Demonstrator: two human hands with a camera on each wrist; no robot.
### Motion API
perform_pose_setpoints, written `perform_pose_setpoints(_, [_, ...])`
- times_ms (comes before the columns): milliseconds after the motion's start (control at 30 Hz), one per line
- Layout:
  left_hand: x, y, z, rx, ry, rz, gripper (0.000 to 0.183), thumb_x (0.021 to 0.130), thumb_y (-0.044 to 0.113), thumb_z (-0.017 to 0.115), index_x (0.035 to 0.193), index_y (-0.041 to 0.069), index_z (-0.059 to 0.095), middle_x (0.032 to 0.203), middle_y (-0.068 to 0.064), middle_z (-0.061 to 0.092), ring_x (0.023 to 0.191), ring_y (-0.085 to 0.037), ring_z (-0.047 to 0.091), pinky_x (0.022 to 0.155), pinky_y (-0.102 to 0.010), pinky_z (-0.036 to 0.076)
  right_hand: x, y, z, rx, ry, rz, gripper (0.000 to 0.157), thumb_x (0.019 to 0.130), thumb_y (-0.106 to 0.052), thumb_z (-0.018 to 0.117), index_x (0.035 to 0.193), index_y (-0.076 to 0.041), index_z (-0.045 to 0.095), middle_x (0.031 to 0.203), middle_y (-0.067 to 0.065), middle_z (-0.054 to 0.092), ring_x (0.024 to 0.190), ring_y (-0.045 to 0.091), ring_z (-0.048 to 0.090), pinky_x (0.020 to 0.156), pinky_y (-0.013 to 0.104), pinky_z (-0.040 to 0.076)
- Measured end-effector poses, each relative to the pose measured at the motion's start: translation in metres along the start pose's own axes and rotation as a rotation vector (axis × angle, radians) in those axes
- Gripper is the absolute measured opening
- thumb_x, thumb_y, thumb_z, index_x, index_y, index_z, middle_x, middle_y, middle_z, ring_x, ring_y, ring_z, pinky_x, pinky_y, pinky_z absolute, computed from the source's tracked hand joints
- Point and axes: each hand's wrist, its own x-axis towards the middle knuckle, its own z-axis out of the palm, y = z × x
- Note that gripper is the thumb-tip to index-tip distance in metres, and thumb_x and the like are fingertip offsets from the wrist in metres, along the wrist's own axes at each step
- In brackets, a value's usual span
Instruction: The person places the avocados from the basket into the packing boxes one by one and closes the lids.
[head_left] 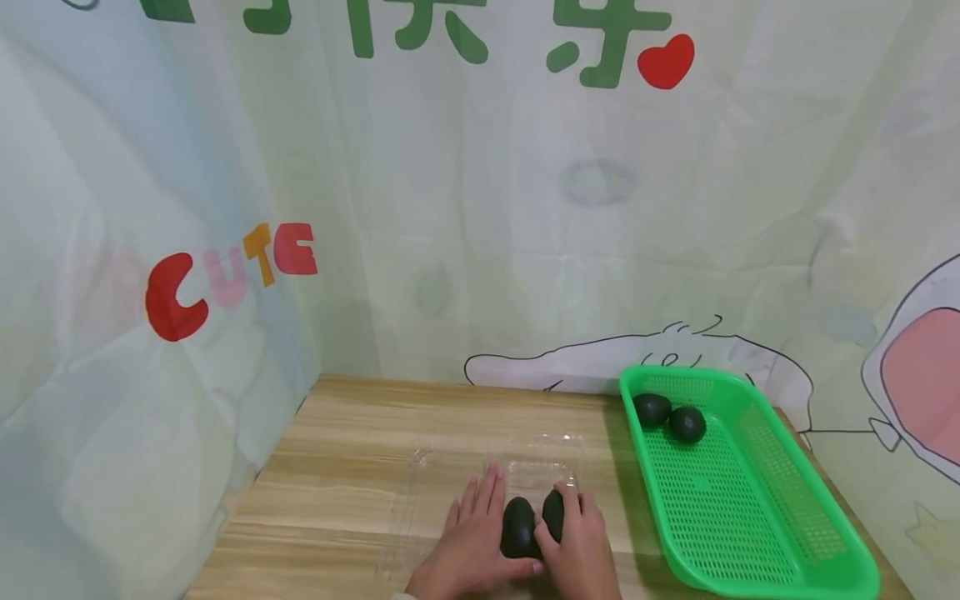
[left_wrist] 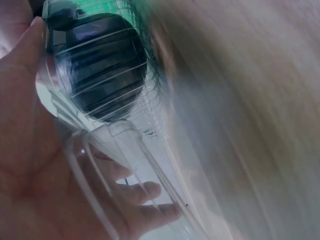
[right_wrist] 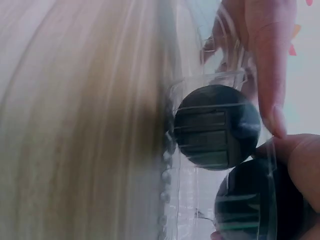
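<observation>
Two dark avocados stand side by side in a clear plastic clamshell box on the table. The left avocado lies between the hands. My right hand holds the right avocado between thumb and fingers; in the right wrist view this avocado is partly within the box wall. My left hand, fingers straight, rests over the box's hinge side, its thumb stretched along the near edge. Through the ribbed wall in the left wrist view, one avocado shows beside that thumb.
A green plastic basket stands to the right, with two more avocados in its far left corner. The box's transparent lid lies folded out to the left on the wooden table. A printed cloth hangs behind.
</observation>
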Motion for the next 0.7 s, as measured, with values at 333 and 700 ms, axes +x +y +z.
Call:
perform_pose_setpoints(333, [0.000, 0.001, -0.001, -0.017, 0.015, 0.008, 0.134, 0.059, 0.088, 0.055, 0.154, 0.007, 0.008, 0.162, -0.014, 0.006, 0.144, -0.043, 0.014, 0.109, -0.064, 0.023, -0.003, 0.003, 0.005, -0.059, -0.004, -0.074, 0.041, 0.087, -0.028, 0.068, 0.120, -0.005, 0.058, 0.113, 0.015, 0.054, 0.099, 0.028, 0.054, 0.083, 0.047, 0.051])
perform_pose_setpoints(700, [-0.002, 0.000, -0.002, -0.019, 0.024, 0.031, 0.132, 0.061, 0.089, 0.054, 0.155, 0.009, 0.008, 0.162, -0.012, 0.004, 0.145, -0.042, 0.013, 0.109, -0.064, 0.022, -0.002, 0.010, -0.010, 0.010, 0.054, -0.140, 0.036, 0.089, -0.024, 0.066, 0.120, -0.007, 0.060, 0.118, 0.014, 0.058, 0.109, 0.032, 0.057, 0.089, 0.050, 0.049])
